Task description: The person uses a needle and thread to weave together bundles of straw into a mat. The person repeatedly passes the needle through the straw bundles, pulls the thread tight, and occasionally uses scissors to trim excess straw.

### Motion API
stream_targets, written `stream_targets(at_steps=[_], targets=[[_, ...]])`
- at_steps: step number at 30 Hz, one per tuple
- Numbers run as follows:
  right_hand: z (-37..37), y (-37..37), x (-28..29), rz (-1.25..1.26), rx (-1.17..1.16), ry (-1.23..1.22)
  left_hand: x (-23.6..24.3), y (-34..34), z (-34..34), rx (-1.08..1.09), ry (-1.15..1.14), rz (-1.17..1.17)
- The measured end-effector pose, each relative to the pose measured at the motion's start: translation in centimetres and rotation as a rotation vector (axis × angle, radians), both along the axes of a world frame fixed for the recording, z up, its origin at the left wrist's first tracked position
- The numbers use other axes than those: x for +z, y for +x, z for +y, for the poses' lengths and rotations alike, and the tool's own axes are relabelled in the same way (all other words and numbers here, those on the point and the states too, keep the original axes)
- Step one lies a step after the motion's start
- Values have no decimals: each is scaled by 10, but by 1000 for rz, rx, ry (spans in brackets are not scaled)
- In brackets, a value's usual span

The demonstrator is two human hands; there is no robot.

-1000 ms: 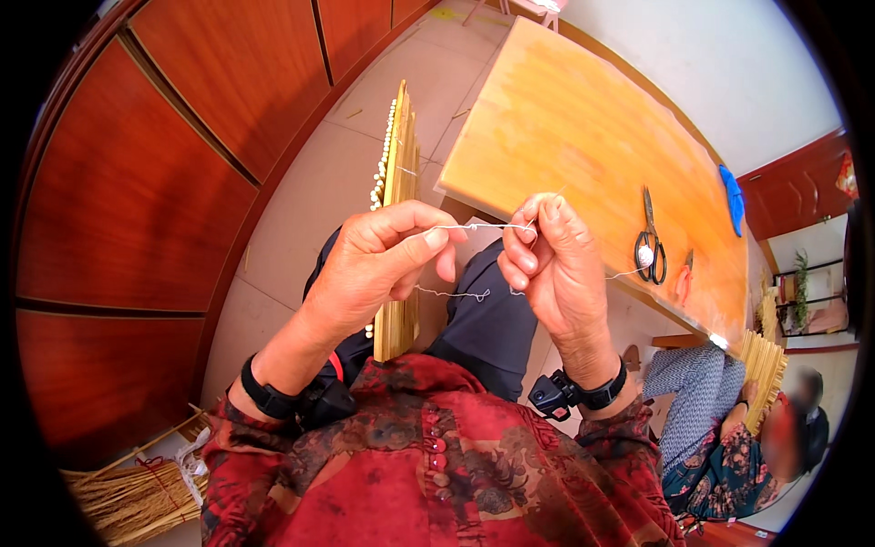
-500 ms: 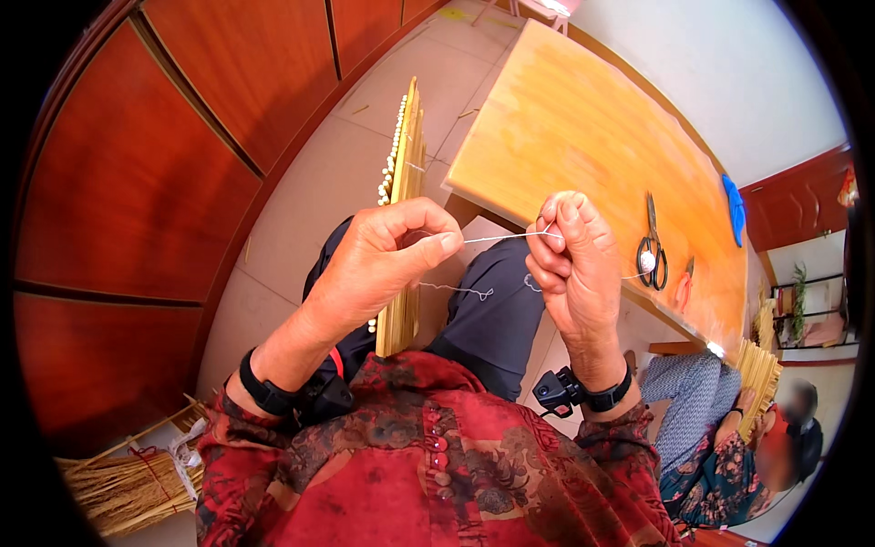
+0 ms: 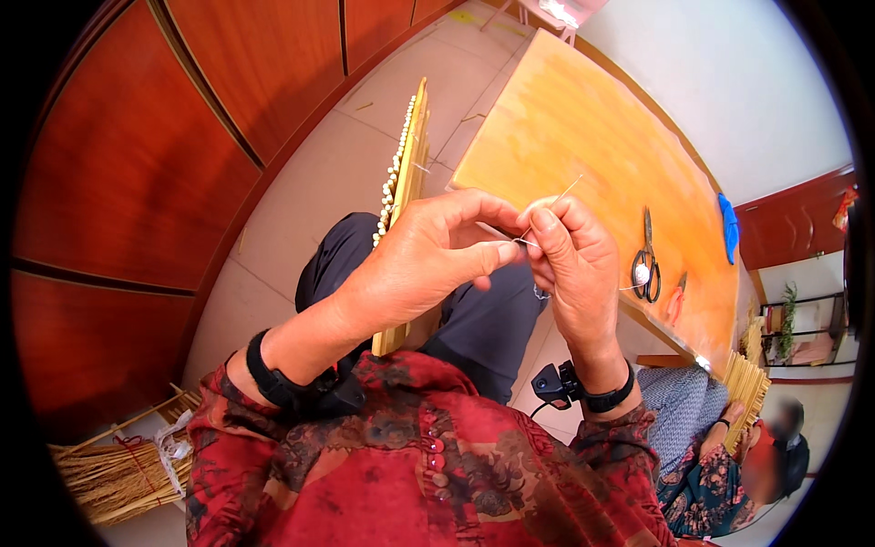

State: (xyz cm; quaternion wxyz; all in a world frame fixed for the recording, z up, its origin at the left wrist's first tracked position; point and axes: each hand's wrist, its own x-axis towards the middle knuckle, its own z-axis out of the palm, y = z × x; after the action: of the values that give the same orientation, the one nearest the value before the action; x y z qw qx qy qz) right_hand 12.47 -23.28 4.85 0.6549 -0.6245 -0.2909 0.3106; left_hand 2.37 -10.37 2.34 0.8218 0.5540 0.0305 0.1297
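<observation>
My right hand [image 3: 580, 255] pinches a thin needle [image 3: 570, 187], which points up and away to the right. A short piece of white thread [image 3: 525, 242] shows at its fingertips. My left hand [image 3: 415, 248] reaches across to meet it, thumb and fingers curled around the thread close to the needle's lower end. Under my left hand, a long panel of pale stalks [image 3: 412, 182] rests upright on my lap, with a row of white knobs along its left edge. My left hand hides its middle.
A wooden table [image 3: 565, 118] on the right holds black scissors [image 3: 647, 242], a small white thread ball [image 3: 641, 273], red-handled pliers [image 3: 675, 305] and a blue cloth [image 3: 728, 228]. A bundle of straw [image 3: 114, 474] lies at lower left. Another person [image 3: 702, 474] sits at lower right with stalks.
My left hand has moved right, up to my right hand, closing the stretch of thread between them. The needle now sticks up clearly from my right fingertips.
</observation>
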Motion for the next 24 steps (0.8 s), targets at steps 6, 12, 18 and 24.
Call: stream_targets(at_steps=[6,12,18,24], targets=[[-2,2,1,-19,29,-21,-2,1,0,7,65,97],[-5,5,2,78,-19,45,-4,-12,5,128,132,78],[-13,13,3,136,-58,92,-26,-41,30,85,111,156],[-21,21,5,172,-52,128,-47,-106,82,123,394,535]])
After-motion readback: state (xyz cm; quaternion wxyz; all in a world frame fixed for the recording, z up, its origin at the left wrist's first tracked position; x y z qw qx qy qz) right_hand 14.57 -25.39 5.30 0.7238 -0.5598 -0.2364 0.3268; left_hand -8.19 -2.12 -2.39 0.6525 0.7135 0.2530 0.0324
